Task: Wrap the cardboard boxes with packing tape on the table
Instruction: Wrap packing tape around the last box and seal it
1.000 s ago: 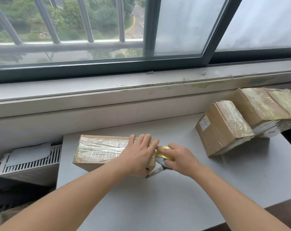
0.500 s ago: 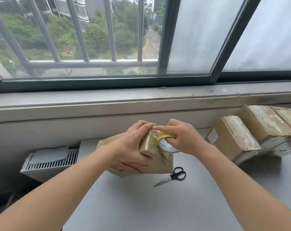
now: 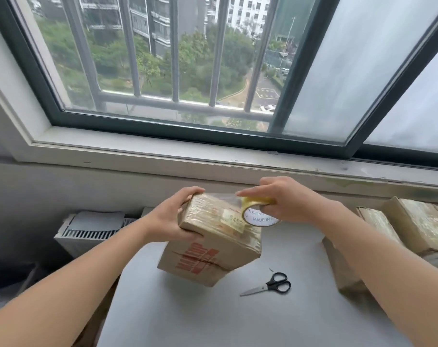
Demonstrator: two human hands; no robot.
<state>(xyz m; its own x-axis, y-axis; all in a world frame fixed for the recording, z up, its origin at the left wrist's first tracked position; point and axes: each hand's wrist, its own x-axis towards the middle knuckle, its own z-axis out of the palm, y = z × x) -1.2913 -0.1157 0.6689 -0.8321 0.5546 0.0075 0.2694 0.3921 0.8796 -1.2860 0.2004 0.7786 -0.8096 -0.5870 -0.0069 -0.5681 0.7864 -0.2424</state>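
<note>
Left grip (image 3: 170,219) clasps the tilted cardboard box (image 3: 213,256), right grip (image 3: 288,201) pinches the tape roll (image 3: 259,216) against it

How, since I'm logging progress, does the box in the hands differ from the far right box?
The held box is tipped up, gripped by the left hand, while the right hand holds the tape roll against it; the far right box lies untouched. The held box shows red print; the far right box shows none. Both are brown cardboard with glossy tape.
</note>
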